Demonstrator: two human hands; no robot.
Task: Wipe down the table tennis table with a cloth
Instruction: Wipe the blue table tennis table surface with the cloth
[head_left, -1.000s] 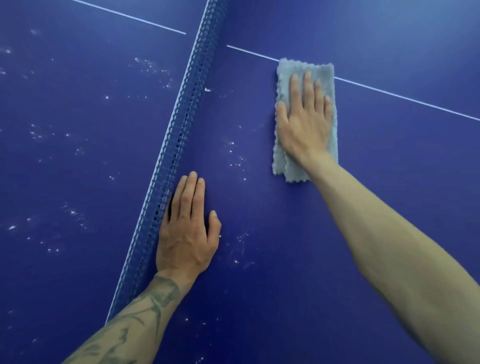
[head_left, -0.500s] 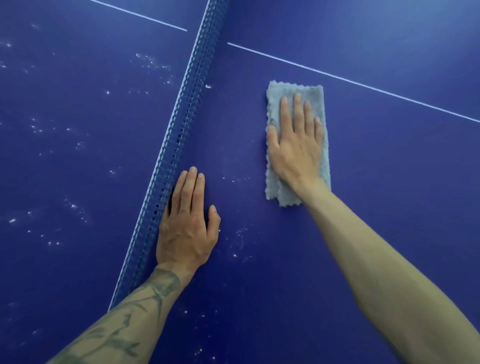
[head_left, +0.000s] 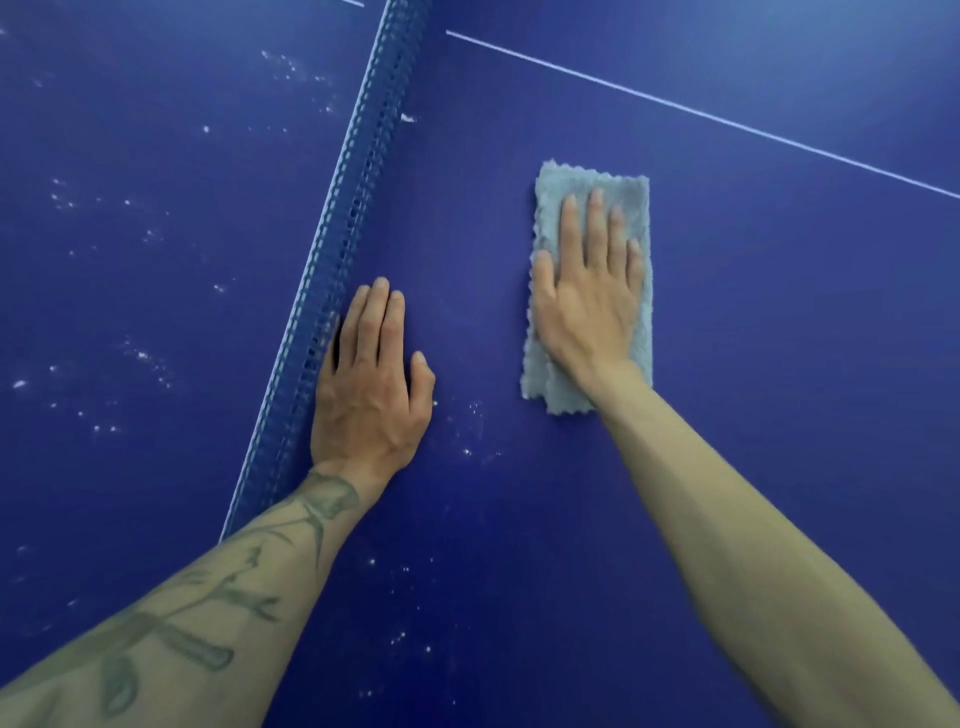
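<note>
A folded light blue-grey cloth (head_left: 553, 384) lies flat on the dark blue table tennis table (head_left: 779, 338), right of the net. My right hand (head_left: 587, 296) presses down on the cloth with straight fingers spread over it. My left hand (head_left: 369, 389) rests flat on the table surface, fingers straight, right beside the net. White specks of dust (head_left: 472, 431) dot the table between my two hands and lower down near my left forearm.
The blue net (head_left: 343, 249) runs diagonally from the top centre down to the lower left. The table half left of the net (head_left: 130, 260) carries many white specks. A white line (head_left: 727, 122) crosses the right half beyond the cloth.
My right hand has dragged the cloth toward me, away from the white line, over the specks near the net. My left hand has stayed in place.
</note>
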